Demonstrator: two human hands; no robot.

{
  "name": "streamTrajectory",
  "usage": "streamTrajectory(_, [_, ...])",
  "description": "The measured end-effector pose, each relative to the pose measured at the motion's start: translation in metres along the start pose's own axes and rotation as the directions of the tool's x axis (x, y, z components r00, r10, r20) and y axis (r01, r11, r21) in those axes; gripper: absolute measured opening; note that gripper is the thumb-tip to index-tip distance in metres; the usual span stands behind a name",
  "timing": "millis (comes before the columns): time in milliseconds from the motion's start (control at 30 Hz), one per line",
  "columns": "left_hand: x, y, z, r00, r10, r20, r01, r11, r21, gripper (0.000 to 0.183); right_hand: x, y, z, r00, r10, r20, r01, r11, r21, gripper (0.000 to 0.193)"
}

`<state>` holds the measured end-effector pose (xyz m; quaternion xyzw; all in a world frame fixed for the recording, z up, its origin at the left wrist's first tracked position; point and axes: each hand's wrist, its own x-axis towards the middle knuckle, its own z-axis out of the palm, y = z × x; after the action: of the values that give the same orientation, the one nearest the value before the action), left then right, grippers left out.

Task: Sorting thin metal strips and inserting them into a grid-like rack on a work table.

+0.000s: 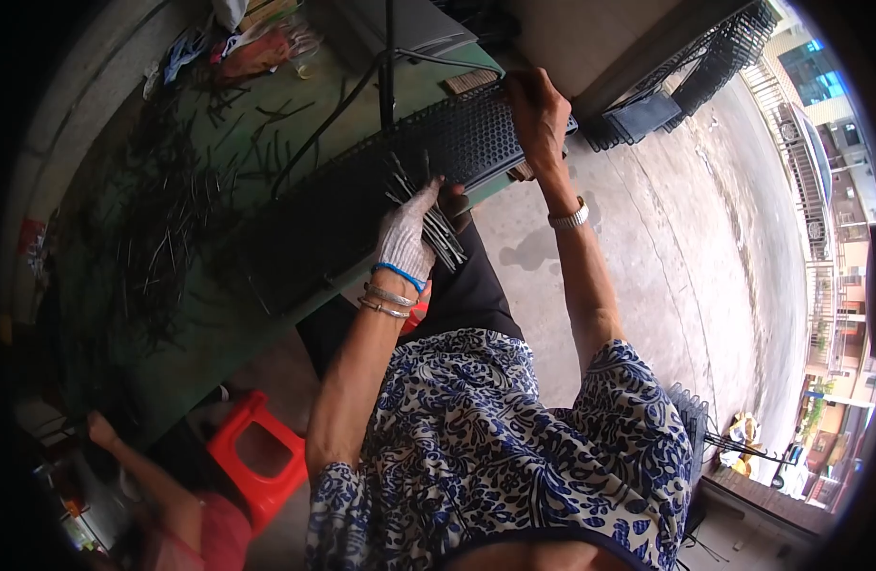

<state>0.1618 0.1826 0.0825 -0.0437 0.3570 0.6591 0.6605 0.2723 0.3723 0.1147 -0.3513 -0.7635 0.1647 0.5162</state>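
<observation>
two hands work at the green table (219, 343) edge: gloved left hand (407, 238) clenched around a bundle of thin metal rods (436, 228), bare right hand (538, 114) gripping the black perforated panel (428, 152) at its far edge; open concrete floor (685, 238) to the right.

Loose dark rods (162, 219) litter the green surface (219, 343) from nine to eleven o'clock, leaving little bare room there. The black perforated panel (457, 143) spans the surface edge at twelve, under both hands. A thin black stand (388, 67) rises just beyond it. At three o'clock the concrete floor (704, 247) lies open. A red stool (257, 457) blocks seven o'clock.
</observation>
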Motion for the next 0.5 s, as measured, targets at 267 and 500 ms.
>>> streamTrajectory(267, [-0.007,0.002,0.005,0.997,-0.060,0.047,0.064,0.994,-0.085,0.015,0.000,0.022,0.034,0.996,0.073,0.056,-0.073,0.997,-0.008,0.013])
streamTrajectory(500, [-0.003,0.001,0.001,0.998,-0.030,-0.049,0.032,0.999,0.041,0.019,-0.003,0.035,0.045,0.981,0.024,0.192,-0.043,0.995,0.094,0.014])
